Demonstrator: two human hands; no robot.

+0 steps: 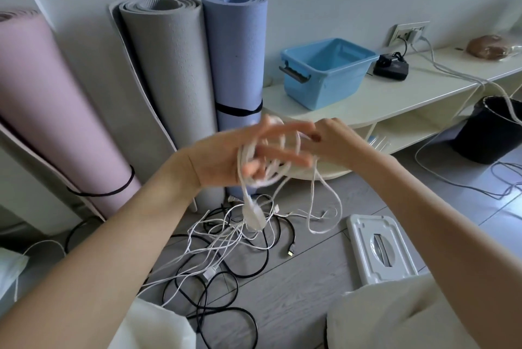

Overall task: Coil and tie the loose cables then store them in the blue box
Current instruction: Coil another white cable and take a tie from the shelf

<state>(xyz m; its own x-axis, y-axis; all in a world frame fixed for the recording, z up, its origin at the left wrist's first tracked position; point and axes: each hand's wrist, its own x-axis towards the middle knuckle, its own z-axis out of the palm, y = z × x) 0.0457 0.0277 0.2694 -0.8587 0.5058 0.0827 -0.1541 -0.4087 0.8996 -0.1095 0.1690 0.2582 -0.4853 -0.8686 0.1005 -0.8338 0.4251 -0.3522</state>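
My left hand is held up with its fingers spread and mostly straight, and a white cable is wound in loops round them. My right hand is close beside it, holding a strand of that cable; its fingertips are hidden. A white plug end and loose tails of the cable hang below the hands. A tangle of black and white cables lies on the floor underneath. The open blue box stands on the low white shelf behind the hands. The hands are blurred.
Three rolled mats, pink, grey and blue, lean on the wall at left. A white lid lies on the floor at right. A black bin, a black adapter and plugged-in wires sit further right.
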